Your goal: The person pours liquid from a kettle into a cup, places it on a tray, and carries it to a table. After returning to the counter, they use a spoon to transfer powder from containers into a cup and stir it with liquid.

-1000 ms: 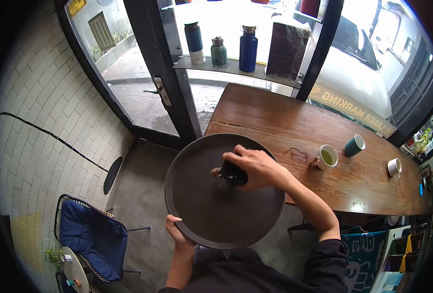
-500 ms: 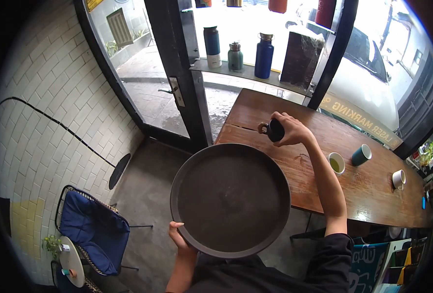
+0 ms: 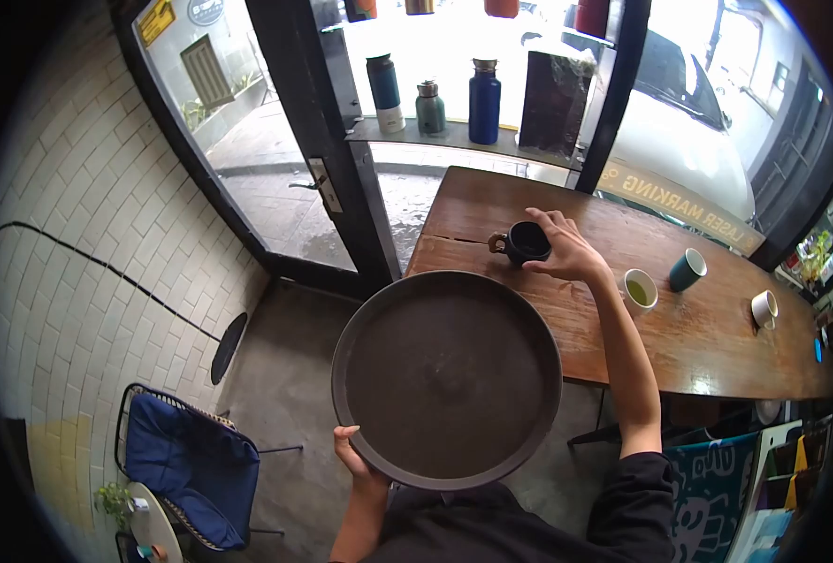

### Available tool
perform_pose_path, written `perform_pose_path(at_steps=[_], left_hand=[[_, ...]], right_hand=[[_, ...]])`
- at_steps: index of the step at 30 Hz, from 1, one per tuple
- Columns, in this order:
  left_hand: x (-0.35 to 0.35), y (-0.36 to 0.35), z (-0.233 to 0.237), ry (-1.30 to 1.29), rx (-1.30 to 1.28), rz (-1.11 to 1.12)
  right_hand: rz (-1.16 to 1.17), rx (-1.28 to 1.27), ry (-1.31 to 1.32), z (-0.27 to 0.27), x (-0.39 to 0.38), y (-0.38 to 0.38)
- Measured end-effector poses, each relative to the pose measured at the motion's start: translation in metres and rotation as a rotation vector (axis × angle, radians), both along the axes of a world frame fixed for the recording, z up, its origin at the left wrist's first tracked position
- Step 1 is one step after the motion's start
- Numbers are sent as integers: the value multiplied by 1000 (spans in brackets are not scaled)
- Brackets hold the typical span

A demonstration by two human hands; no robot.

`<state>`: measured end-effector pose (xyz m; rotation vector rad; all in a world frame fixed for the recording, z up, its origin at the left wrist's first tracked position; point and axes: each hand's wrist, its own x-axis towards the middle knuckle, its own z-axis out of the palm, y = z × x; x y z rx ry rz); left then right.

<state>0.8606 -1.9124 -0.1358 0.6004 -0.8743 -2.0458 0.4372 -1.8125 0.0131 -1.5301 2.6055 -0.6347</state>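
Observation:
My left hand [image 3: 360,457] grips the near left rim of a large round dark tray [image 3: 444,441], thumb on top and the other fingers hidden beneath. Nothing stands on the tray. Beyond its far rim, a black cup [image 3: 527,246] with a brownish ring handle [image 3: 498,243] is upright on the wooden table [image 3: 566,324]. My right hand [image 3: 566,246] is at the cup's right side, open, with thumb and fingers spread apart. Whether a fingertip still touches the cup is hard to see. A white cup of green liquid [image 3: 639,292] stands right of my forearm.
Farther right on the table are a teal cup [image 3: 687,270] and a small white cup [image 3: 764,309]. Several bottles, one a blue bottle [image 3: 484,103], line the window shelf [image 3: 416,138]. A blue chair [image 3: 191,469] and a small round table [image 3: 153,525] are at lower left.
The black cup, tilted in my right hand before, is now upright on the table. My right hand's fingers have spread from it. My view has shifted slightly; the tray stays in my left hand.

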Motion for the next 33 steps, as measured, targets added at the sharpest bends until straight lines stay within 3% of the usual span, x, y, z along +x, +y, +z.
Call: perform_pose_path(at_steps=[2,3,5,6,8,11,15,16,20,21,26,33], left_hand=[[-3,-4,13,85,368,-108],[-2,-6,9,84,371,-132],[-2,-11,-1,77,355,-131],[-5,-11,5,81,358,-155],[-13,-12,22,177,488,-171],[-12,-23,-5,313,415,-227],[-20,-22,15,179,451,-166],[-22,-19,25,155,438,-153],[-20,-21,18,213,421,-211],[-19,-22,16,215,421,-209],[-16,-20,9,251,414,-273],[-16,-13,29,260,454,-246]], right_hand=[[-114,-152,111,7,22,22],[-137,-149,116,12,33,35],[-356,-252,-247,22,56,58],[-352,-377,-185,14,64,75],[-475,-386,-212,-5,74,101],[-647,-412,-286,-30,88,128],[-740,-436,-201,-60,91,150],[-755,-436,-201,-61,95,153],[-683,-638,-707,-62,91,146],[-681,-637,-707,-64,90,143],[-586,-1039,-1176,-70,76,130],[-597,-1154,-1195,-79,60,119]])
